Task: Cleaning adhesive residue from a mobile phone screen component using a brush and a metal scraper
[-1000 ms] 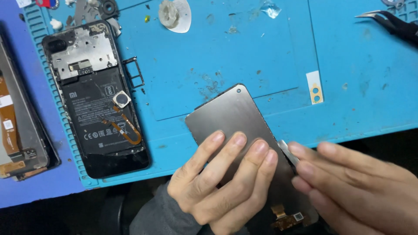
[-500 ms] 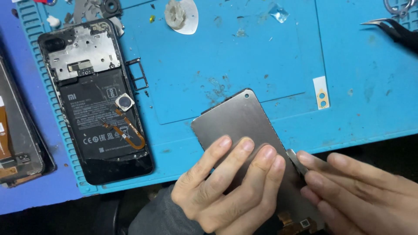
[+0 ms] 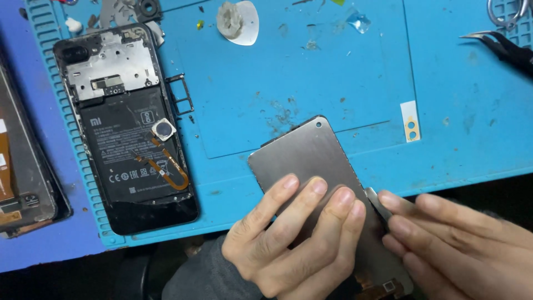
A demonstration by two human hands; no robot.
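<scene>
Resting at 5 o'clock in the head view, the flat grey metal-backed phone screen panel (image 3: pixel 311 161) lies tilted, its upper corner with a small round hole pointing toward 1 o'clock and its lower end overhanging the mat's near edge. The left hand (image 3: pixel 288 239) presses four fingers flat on the panel's back, holding it down. The right hand (image 3: pixel 455 239), at 4 o'clock, pinches a thin silvery flat pry tool (image 3: pixel 377 203) whose tip meets the panel's right edge. A copper-coloured flex cable (image 3: pixel 383 289) shows at the panel's bottom end.

Underneath lies a blue silicone repair mat (image 3: pixel 333 83), scuffed and speckled with dirt, on a blue-purple table top (image 3: pixel 33 244).

At 9 o'clock, well apart from the panel, sits an opened black smartphone (image 3: pixel 127 139) with its battery, metal shield and an orange ribbon exposed; a small black card tray (image 3: pixel 180 94) lies just beside it. A white guitar-pick-shaped opening tool (image 3: pixel 239 22) lies at 12 o'clock, black tweezers (image 3: pixel 499 47) at 2 o'clock, a small white and yellow sticker (image 3: pixel 411 121) at 3 o'clock. Another dismantled display part (image 3: pixel 22 172) sits at the left edge.
</scene>
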